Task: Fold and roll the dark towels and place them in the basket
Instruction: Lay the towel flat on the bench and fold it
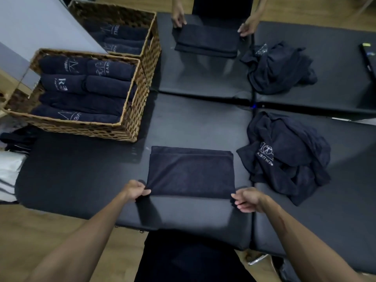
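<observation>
A dark towel (190, 173), folded into a flat rectangle, lies on the black padded table (81, 176) in front of me. My left hand (135, 189) pinches its near left corner. My right hand (247, 199) pinches its near right corner. A woven basket (130, 119) stands at the left, holding several rolled dark towels (85, 86) with pale logos. A loose pile of unfolded dark towels (284, 157) lies to the right of the folded one.
A mirror runs across the far side and repeats the scene: basket (151, 47), towel (207, 40), pile (278, 68) and hands. White and dark bundles (10, 165) sit off the table's left edge. Wooden floor shows below the table's near edge.
</observation>
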